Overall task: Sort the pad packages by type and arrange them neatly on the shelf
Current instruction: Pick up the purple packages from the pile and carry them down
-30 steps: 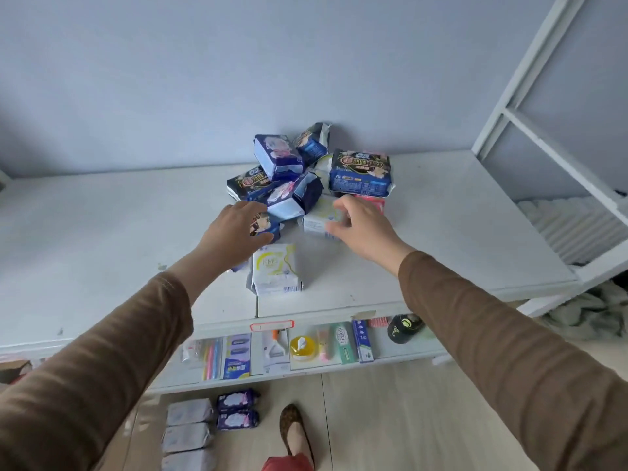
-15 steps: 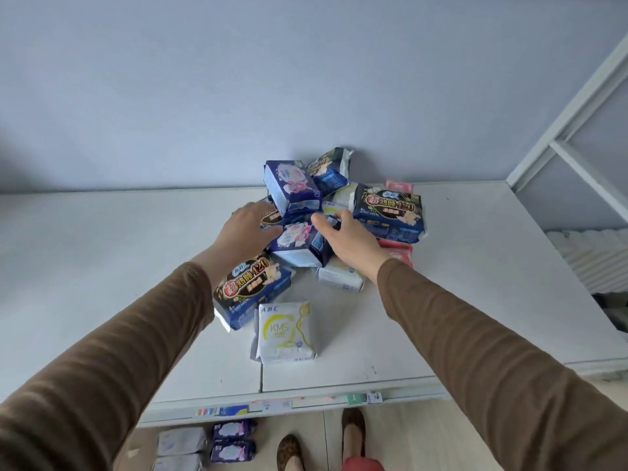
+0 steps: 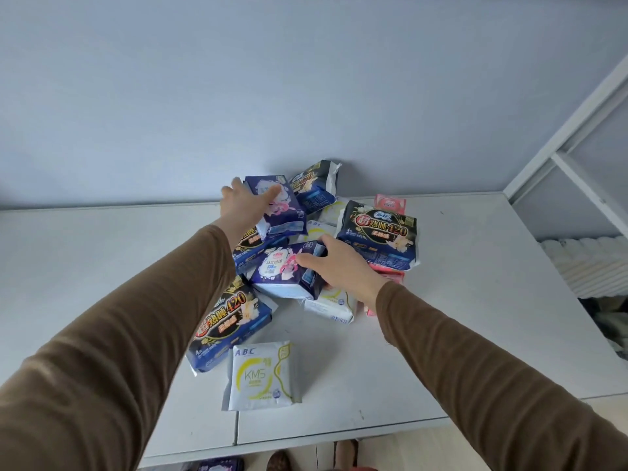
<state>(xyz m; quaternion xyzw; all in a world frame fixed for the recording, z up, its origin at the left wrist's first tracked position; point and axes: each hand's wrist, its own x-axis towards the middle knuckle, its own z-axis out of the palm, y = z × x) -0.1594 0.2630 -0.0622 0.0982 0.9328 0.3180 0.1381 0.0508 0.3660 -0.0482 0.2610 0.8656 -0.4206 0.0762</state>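
A heap of pad packages lies on the white shelf top (image 3: 458, 317) against the wall. My left hand (image 3: 243, 205) reaches to the back and grips a purple floral pack (image 3: 282, 212). My right hand (image 3: 334, 263) holds a second purple floral pack (image 3: 282, 270) at its right end. Dark "420" packs lie at the right (image 3: 380, 236), at the back (image 3: 316, 185) and under my left forearm (image 3: 231, 321). A white ABC pack (image 3: 261, 375) lies nearest me. Another white pack (image 3: 333, 304) and pink packs (image 3: 390, 203) sit partly hidden in the heap.
A white shelf frame (image 3: 574, 137) rises at the right, with a white ribbed thing (image 3: 588, 263) beyond the shelf's right edge. The blue-grey wall stands right behind the heap. Shoes (image 3: 282, 462) and floor show below the front edge.
My left hand has moved from the middle of the heap up to the rear purple pack. My right hand stays on the front purple pack. The camera has tilted up and closer.
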